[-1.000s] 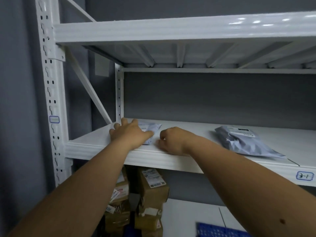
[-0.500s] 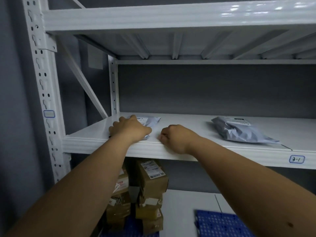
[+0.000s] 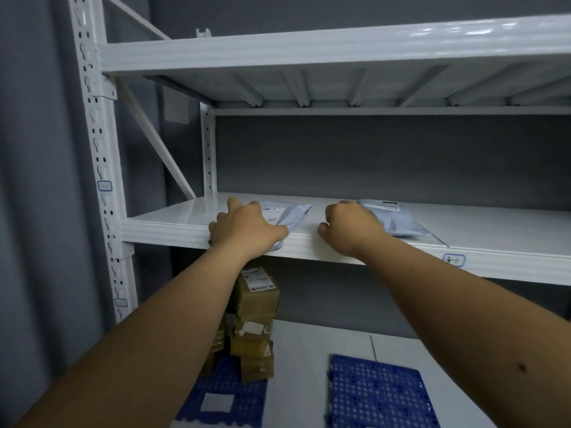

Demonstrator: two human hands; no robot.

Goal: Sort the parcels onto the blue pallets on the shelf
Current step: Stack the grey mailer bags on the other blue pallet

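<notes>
The left hand (image 3: 247, 225) is pressing flat on the near grey mailer (image 3: 282, 216) at the white shelf (image 3: 173, 219) edge; the right hand (image 3: 349, 223), clenched and empty, is sitting just left of the second mailer (image 3: 394, 219), whose long axis is running far-to-near.

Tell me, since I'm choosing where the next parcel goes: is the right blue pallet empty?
Empty in its visible part: the right blue pallet shows only bare grid; its lower part runs out of frame.

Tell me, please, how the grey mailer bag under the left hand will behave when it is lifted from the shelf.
The mailer is flat, thin plastic film, so it probably sags when lifted by one edge. It looks light for its size. Its smooth film on the glossy shelf likely slides easily under the left hand.
</notes>
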